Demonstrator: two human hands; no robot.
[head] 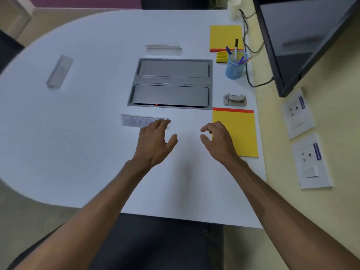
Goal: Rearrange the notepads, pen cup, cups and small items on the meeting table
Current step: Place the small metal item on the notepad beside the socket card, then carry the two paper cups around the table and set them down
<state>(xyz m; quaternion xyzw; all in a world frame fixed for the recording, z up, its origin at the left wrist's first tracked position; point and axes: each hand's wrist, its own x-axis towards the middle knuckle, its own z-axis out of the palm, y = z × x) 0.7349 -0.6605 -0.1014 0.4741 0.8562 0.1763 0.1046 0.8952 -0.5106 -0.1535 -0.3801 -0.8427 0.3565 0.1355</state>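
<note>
A yellow notepad (pixel 240 131) with a red top strip lies near the table's right edge. My right hand (pixel 217 140) hovers open over its left edge, holding nothing. My left hand (pixel 154 141) is open, its fingertips over the right end of a clear name plate (pixel 136 120). A second yellow notepad (pixel 224 37) lies farther back on the right. In front of it stand a blue mesh pen cup (pixel 234 68) with several pens and a small yellow holder (pixel 221 57). A grey hole punch (pixel 234 99) sits between the two notepads. A white paper cup (pixel 233 8) stands at the far right corner.
A grey socket box (pixel 171 83) with two lids is set into the white table (pixel 78 133). Two more clear plates (pixel 59 72) (pixel 163 49) lie at left and behind the box. A black monitor (pixel 303 41) and cables (pixel 248 73) hang at right, above wall sockets (pixel 298 114).
</note>
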